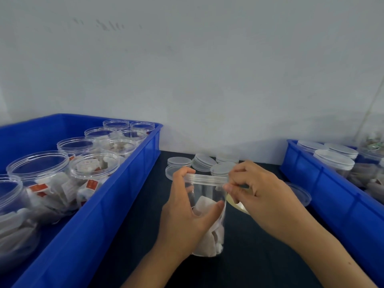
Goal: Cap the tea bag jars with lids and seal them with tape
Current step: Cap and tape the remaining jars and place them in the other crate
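Stood upright on the dark worktop (133,235), between two blue crates: a clear jar (207,225) part-filled with white tea bags (209,240), a translucent lid (207,178) on its mouth. Left hand (187,213) wrapped round the jar's side, thumb across the front wall, fingertips curled over the lid's left edge. Right hand (257,194) at the lid's right edge, thumb and forefinger pinched together just under the rim; what was pinched too blurred to tell, though a yellowish tape roll (236,204) showed beneath that hand, just beside the jar. Loose lids (203,162) heaped behind the jar, near the wall (187,69). One more lid (301,193) flat on the worktop to the right of the right hand. Left crate (116,190) filled with open, uncapped jars (93,169) of tea bags, some with red labels. Right crate (324,183) held capped jars (334,163), lids on.
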`<state>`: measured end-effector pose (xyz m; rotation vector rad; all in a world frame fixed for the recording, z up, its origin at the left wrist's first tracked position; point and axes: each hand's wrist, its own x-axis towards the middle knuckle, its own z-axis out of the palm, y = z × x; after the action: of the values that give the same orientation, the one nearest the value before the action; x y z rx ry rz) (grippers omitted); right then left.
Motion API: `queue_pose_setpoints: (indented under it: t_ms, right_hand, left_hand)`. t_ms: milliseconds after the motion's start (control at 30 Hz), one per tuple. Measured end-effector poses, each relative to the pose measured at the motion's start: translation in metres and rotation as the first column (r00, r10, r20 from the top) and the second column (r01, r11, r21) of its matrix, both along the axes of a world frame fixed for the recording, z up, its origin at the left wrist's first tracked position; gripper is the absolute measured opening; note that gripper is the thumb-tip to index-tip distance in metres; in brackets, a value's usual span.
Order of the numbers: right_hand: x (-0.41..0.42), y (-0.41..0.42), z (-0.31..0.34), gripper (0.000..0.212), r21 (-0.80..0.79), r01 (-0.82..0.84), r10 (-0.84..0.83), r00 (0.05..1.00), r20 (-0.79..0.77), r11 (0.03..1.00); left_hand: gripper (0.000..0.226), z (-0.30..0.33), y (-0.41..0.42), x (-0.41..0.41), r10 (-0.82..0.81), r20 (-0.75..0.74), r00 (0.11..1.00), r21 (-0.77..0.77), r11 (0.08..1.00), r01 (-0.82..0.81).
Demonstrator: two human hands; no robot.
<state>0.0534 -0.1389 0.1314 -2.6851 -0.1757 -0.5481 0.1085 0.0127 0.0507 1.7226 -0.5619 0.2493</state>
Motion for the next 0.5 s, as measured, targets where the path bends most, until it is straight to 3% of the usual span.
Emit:
queue_pose_setpoints:
  t_ms: [267, 500]
  right_hand:
    - [-0.0034, 0.0040, -0.0013, 0.035, -0.043, 0.031, -0.030, 0.999, 0.029, 0.999]
    - [-0.0012, 0.0099, -0.0024, 0.038, -0.077, 0.058, -0.055, 0.998, 0.042, 0.995]
  left_hand:
    - [0.072, 0.0001, 0.0001, -0.0019, -0.012, 0.029, 0.999, 0.017, 1.000, 0.012]
    - [0.058, 0.0044, -0.0005, -0.0018, -0.002, 0.038, 0.999, -0.079, 0.997, 0.005]
